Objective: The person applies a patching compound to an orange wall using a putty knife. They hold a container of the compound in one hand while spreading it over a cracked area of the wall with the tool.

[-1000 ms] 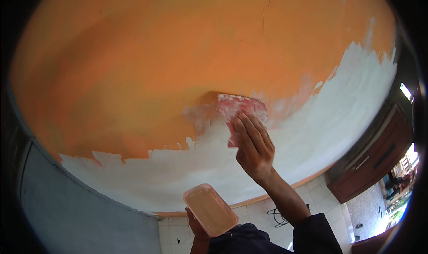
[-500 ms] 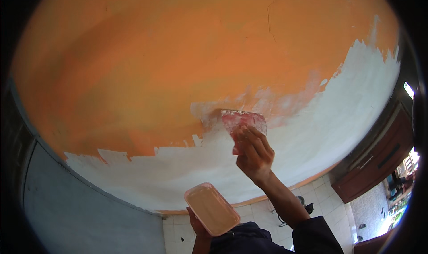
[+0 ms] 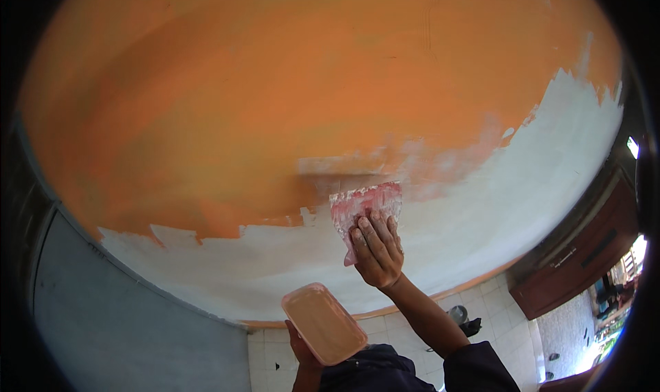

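Note:
My right hand (image 3: 377,249) grips a pink putty spreader (image 3: 364,198), its fingers laid along the blade. White filler smears the spreader's wide top edge, which is close to the wall; I cannot tell whether it touches. Behind it, the orange wall (image 3: 275,110) carries a broad white coat (image 3: 474,220) along its lower part, with thin streaks above. Low in the view, my left hand (image 3: 302,347) holds a rectangular pink-rimmed plastic tub (image 3: 324,323) by its left side, tilted. Its broad face looks tan. My left fingers are mostly hidden under the tub.
At the left stands a grey panel (image 3: 137,309) against the wall's edge. Pale floor tiles (image 3: 491,302) lie below, with a small bucket (image 3: 457,314) and a dark object (image 3: 471,327) on them. To the right is a brown door (image 3: 577,247) beside a bright doorway.
My right hand and the spreader have moved down and slightly left, and the spreader's face has turned more into view. The tub in my left hand has barely shifted.

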